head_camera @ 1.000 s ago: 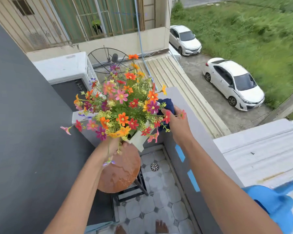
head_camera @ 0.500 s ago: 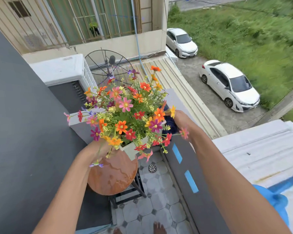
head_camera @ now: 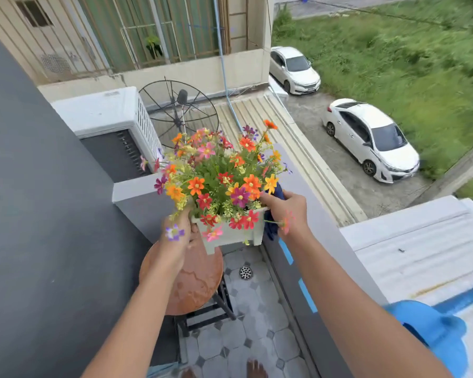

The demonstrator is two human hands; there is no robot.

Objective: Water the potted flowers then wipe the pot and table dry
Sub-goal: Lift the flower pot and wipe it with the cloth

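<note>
A white square pot (head_camera: 231,232) full of orange, red, pink and purple flowers (head_camera: 219,175) is held in the air above a round brown table (head_camera: 200,285) whose top shows wet patches. My left hand (head_camera: 176,241) grips the pot's left side. My right hand (head_camera: 287,211) grips the pot's right rim with a dark blue cloth (head_camera: 272,227) bunched against it; most of the cloth is hidden behind the hand and pot.
A grey balcony wall (head_camera: 292,268) with blue tape marks runs along the right. A blue watering can (head_camera: 434,334) sits at the lower right. A dark wall fills the left. Grey floor tiles with a drain (head_camera: 245,272) lie below, and bare toes show at the bottom.
The pot has turned so its front face shows and sits level between both hands. My right hand has moved onto its right rim with the cloth.
</note>
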